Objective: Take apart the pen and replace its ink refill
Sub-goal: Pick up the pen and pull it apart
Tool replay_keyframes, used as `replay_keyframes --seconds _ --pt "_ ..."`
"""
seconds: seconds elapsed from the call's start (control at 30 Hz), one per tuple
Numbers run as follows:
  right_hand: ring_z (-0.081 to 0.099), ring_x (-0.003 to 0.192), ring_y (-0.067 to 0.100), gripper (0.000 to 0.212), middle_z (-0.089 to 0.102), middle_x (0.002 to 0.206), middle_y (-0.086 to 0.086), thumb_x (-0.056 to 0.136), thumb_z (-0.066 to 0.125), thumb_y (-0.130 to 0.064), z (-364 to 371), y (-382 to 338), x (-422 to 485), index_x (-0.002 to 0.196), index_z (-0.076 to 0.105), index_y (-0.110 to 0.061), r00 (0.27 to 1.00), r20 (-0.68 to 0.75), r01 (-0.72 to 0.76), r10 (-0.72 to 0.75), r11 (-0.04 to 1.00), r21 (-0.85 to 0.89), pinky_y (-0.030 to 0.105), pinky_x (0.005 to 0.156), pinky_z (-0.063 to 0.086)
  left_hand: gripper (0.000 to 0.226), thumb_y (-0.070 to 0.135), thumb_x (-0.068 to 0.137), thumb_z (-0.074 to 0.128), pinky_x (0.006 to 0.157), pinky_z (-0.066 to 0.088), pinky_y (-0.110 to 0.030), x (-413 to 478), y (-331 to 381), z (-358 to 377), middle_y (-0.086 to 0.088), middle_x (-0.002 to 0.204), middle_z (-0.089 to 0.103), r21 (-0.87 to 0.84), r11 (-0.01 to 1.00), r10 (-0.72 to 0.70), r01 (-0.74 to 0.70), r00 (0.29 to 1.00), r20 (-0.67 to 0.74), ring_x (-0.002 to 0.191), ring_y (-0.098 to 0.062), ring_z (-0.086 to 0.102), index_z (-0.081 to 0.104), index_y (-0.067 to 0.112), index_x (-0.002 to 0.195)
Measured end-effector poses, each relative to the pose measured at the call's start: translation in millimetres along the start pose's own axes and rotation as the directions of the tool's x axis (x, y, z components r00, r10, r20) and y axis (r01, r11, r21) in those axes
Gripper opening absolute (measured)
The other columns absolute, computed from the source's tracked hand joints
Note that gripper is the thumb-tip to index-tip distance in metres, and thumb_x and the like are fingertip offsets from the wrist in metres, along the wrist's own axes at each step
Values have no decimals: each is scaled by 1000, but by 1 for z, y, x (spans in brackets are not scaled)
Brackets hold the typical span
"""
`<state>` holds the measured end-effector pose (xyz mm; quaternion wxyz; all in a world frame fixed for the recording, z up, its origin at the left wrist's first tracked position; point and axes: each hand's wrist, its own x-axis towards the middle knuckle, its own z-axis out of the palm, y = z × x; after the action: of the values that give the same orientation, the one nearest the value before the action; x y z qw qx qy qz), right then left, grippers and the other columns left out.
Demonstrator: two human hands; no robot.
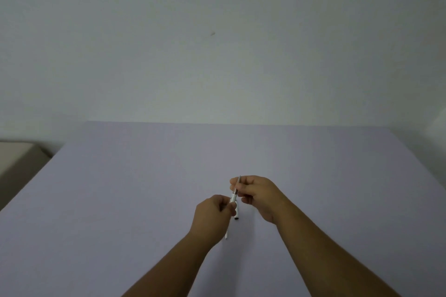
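Observation:
A white pen barrel [233, 198] is held tilted above the lilac table [120, 188], gripped by my left hand [212, 214]. Its lower end pokes out below that hand. A thin grey ink refill [238, 182] sticks out of the barrel's upper end, pinched by the fingers of my right hand [259, 196]. A small dark-tipped white piece [236, 214] shows just under my left fingers; whether it lies on the table or is held I cannot tell.
A plain white wall stands behind the table's far edge. A beige piece of furniture [19, 164] sits off the table's left side.

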<state>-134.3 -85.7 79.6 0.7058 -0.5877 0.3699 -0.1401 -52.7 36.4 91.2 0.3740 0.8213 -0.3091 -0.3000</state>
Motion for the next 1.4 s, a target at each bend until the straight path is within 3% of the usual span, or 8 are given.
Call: replay_keyframes --seconds 0.1,0.3,0.5,0.63,0.77,0.93,1.07,1.4 --pt "57 78 15 16 67 83 0 83 68 -34 -5 -1 0 82 68 -17 1000 -11 -30 29 997 -64 24 69 49 19 26 93 54 58 47 -21 -1 3 6 4 73 65 -4 1000 -7 7 1000 -19 59 -11 56 69 14 87" --pt "61 80 13 13 71 88 1 87 61 -13 -12 0 1 82 70 -22 998 62 24 -21 998 -51 23 71 49 19 24 93 54 49 40 -15 -6 8 12 6 72 64 -6 1000 -16 15 999 -51 54 -6 54 69 12 95" --pt "56 71 13 14 64 74 -1 81 70 -30 -10 -1 1 73 68 -19 1000 21 -1 3 994 -112 23 67 48 21 26 93 52 55 44 -18 -8 12 11 2 78 67 2 1000 -10 10 999 -47 58 -9 55 68 12 94" --pt "61 83 14 11 72 94 8 85 63 -16 -7 -7 2 82 72 -23 997 74 39 -36 998 -41 25 75 51 20 24 92 53 57 44 -20 -2 12 4 2 74 65 19 1000 12 -11 999 -53 58 -11 53 69 12 91" --pt "57 74 13 17 67 81 0 80 71 -33 1 -9 3 83 68 -17 999 -42 7 -9 999 -52 26 70 51 19 24 91 54 55 43 -18 6 9 -5 5 69 63 30 999 43 -43 999 -20 57 -9 54 69 14 88" --pt "62 84 15 11 71 91 2 85 64 -15 6 -11 7 83 71 -23 998 -20 51 -52 999 -4 25 74 51 19 25 91 55 56 44 -21 13 6 -14 6 67 62 22 998 63 -64 998 12 56 -10 53 70 14 87" --pt "57 76 13 14 67 84 0 80 71 -31 13 -8 7 83 70 -17 996 -90 -7 5 1000 -30 25 70 50 20 25 91 54 55 43 -20 16 1 -19 7 67 61 20 997 71 -72 997 34 55 -9 52 69 14 84" --pt "57 72 12 16 67 80 -1 78 72 -32 18 -10 9 83 70 -16 994 -106 -19 14 999 -44 25 69 50 19 25 93 53 56 44 -22 21 0 -27 10 66 61 29 995 89 -91 994 56 55 -10 52 68 14 91"
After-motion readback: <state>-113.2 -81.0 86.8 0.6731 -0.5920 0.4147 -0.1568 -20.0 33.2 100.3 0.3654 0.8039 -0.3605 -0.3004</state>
